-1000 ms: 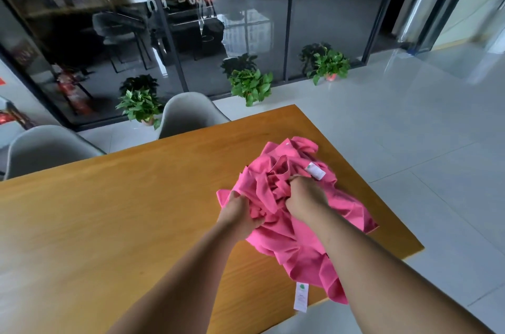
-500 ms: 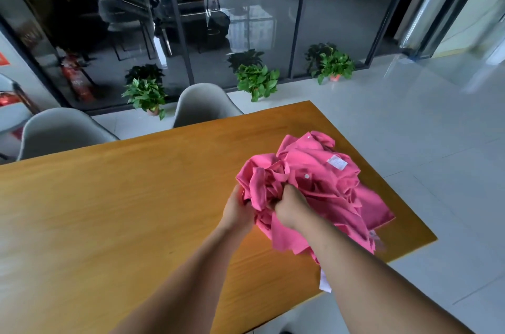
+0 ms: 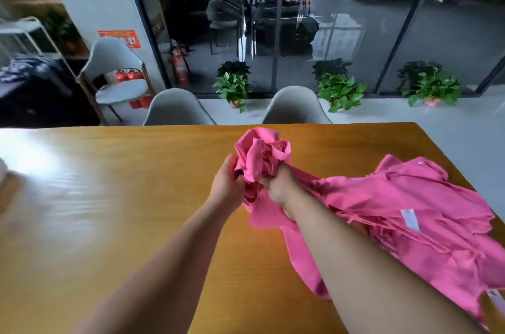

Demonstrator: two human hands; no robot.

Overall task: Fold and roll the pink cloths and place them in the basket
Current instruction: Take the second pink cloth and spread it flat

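A bunched pink cloth [image 3: 262,154] is lifted above the wooden table [image 3: 109,197] near its middle. My left hand [image 3: 228,184] grips the bunch from the left, and my right hand [image 3: 278,183] grips it from the right, fingers curled into the fabric. From my right hand the cloth trails down and to the right into a pile of pink cloths [image 3: 423,213] with white tags, spread over the table's right end. No basket is in view.
Two grey chairs [image 3: 177,109] stand at the table's far edge, a third chair [image 3: 117,74] farther left. Potted plants [image 3: 233,87] line a glass wall beyond. The table's right edge runs beside the pile, over grey floor.
The view has swung left. Both hands have pulled one bunch of pink cloth up and to the left, away from the pile, which now lies spread at the right.
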